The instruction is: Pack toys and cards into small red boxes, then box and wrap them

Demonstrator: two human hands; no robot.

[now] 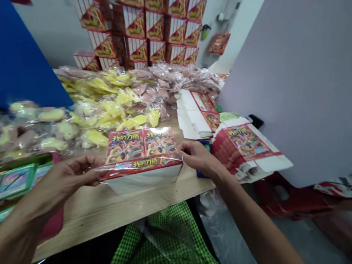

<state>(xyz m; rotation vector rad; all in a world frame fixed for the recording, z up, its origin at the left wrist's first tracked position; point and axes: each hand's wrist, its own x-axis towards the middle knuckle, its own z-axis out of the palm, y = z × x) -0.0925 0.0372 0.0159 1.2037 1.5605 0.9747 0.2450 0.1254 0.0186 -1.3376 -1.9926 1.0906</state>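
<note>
two red packs (126, 145) lay side by side, faces up, in a box (146, 180) with a red printed front strip and a white front wall. the box sat on the worktop (84, 223), near its front edge, with a glossy shine along the strip as of clear film. the left hand (76, 170) held the box's left front corner, thumb and fingers pinched together there. the right hand (197, 154) was closed at the right end, fingertips curled in against the edge; whether it gripped card or film, one could not tell.

just right of the right hand, a blue item (203, 174) showed partly from behind the wrist. beyond it lay a stack of flat cartons (247, 146), printed in red, and farther back a second, whiter stack (193, 115). behind the box spread a heap of bagged yellow toys (115, 104), with bagged pinkish toys (169, 76) past them. at left, near the left forearm, were green-edged packs (16, 181) in a tray.

below the worktop's edge hung a green checked cloth (171, 233), over the person's lap. at the back, printed boxes (133, 21) rose in rows before the wall. a blue panel (11, 45) stood at left, a pale panel (310, 71) at right.
</note>
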